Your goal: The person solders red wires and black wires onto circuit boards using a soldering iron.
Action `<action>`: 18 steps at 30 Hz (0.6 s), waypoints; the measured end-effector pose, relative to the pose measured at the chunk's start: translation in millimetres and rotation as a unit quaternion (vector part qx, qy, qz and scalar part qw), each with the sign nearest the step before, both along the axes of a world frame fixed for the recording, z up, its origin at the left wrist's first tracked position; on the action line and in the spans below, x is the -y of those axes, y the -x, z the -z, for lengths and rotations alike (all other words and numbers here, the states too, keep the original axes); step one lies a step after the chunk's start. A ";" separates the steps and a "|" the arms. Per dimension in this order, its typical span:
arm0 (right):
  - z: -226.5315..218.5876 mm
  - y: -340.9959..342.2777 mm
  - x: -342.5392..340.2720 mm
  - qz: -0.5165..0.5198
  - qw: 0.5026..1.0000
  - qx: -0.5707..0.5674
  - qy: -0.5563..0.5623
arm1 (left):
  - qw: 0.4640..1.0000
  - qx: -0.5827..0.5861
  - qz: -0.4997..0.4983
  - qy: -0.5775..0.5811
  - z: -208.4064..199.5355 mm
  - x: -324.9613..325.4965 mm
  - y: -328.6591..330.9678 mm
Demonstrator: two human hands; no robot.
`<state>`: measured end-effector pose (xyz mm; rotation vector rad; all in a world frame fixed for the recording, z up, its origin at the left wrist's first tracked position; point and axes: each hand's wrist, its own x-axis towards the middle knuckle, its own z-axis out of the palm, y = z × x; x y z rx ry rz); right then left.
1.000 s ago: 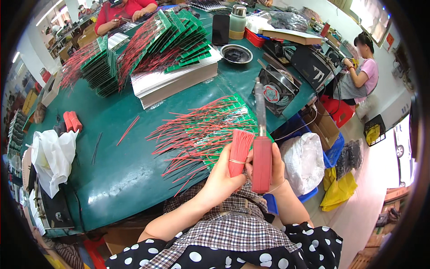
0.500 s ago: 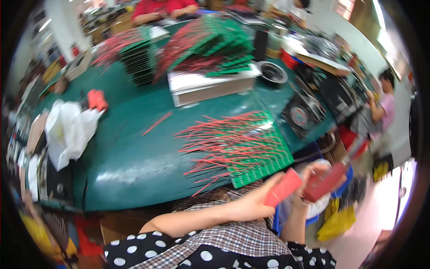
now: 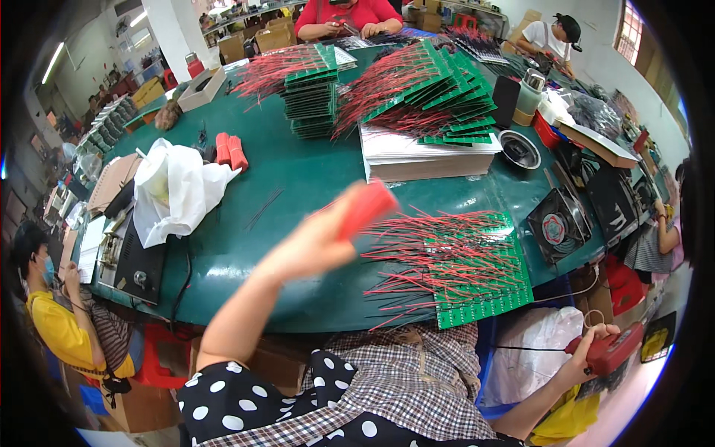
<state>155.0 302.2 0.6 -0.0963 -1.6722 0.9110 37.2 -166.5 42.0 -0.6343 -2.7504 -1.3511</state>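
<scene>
My left hand (image 3: 316,242), blurred by motion, is closed round a red bundle (image 3: 370,207) above the table. Its contents are too smeared to make out. Just right of it, a green circuit board panel (image 3: 488,302) lies near the table's front edge. Many thin red and black wires (image 3: 417,249) rise from the panel and stick out past its left side. Beyond the table edge at lower right, my right hand (image 3: 585,357) grips a red handheld device (image 3: 617,349) with a dark thin rod or lead running left from it.
Stacked wired boards (image 3: 309,104) and a fanned pile (image 3: 439,93) on a white stack (image 3: 417,153) stand behind. Two red bundles (image 3: 232,152) and a white plastic bag (image 3: 175,186) lie left. A fan (image 3: 560,227) sits right. Other people (image 3: 346,18) work around.
My left hand has swung up and left over the table with the red bundle. My right hand has moved right and down with the red device. The view has turned left.
</scene>
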 end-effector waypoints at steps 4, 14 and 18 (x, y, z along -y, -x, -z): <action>10.5 -1.0 -3.9 -0.068 0.994 0.019 0.086 | 0.998 -0.037 0.009 0.041 34.2 92.6 70.0; 4.8 -23.0 -43.4 -0.371 0.861 -0.068 0.341 | 0.944 0.092 0.013 0.317 25.2 74.2 98.0; -9.2 -34.0 -33.4 -0.413 0.844 -0.112 0.323 | 0.934 -0.009 0.010 0.356 36.2 75.9 101.4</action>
